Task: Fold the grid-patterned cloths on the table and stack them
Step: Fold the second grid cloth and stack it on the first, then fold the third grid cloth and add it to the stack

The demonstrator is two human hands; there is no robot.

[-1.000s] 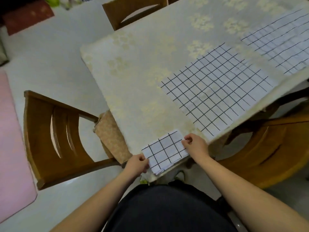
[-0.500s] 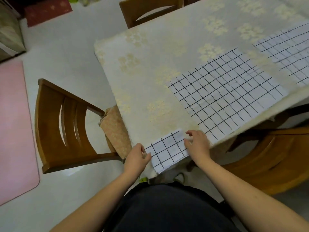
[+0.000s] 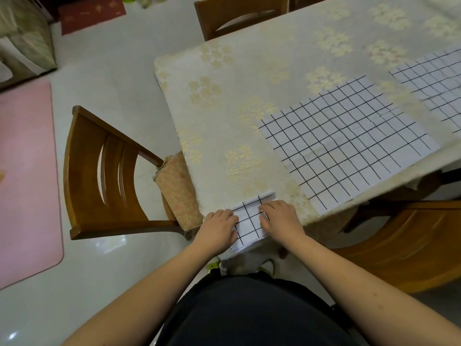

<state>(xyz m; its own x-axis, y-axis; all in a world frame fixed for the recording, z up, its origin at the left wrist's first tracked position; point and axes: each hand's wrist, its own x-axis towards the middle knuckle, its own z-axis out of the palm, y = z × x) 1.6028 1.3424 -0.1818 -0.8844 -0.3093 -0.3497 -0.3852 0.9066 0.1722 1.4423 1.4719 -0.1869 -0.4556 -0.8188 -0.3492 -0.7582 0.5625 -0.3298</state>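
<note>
A small folded grid-patterned cloth (image 3: pixel 249 217) lies at the near corner of the table (image 3: pixel 224 101), its near end hanging slightly past the edge. My left hand (image 3: pixel 219 229) rests flat on its left side and my right hand (image 3: pixel 280 218) presses flat on its right side. A large unfolded grid cloth (image 3: pixel 346 143) lies spread flat to the right. A second unfolded grid cloth (image 3: pixel 436 88) lies at the far right, cut off by the frame.
A floral cream tablecloth covers the table. A wooden chair (image 3: pixel 107 176) with a patterned cushion stands at the table's left side, another chair (image 3: pixel 239 13) at the far side, and one (image 3: pixel 411 240) on the right near me. A pink mat (image 3: pixel 25 176) lies on the floor.
Both hands moved from the folded cloth's side edges onto its top and now press it flat. The cloth looks narrower than before. The camera swung left.
</note>
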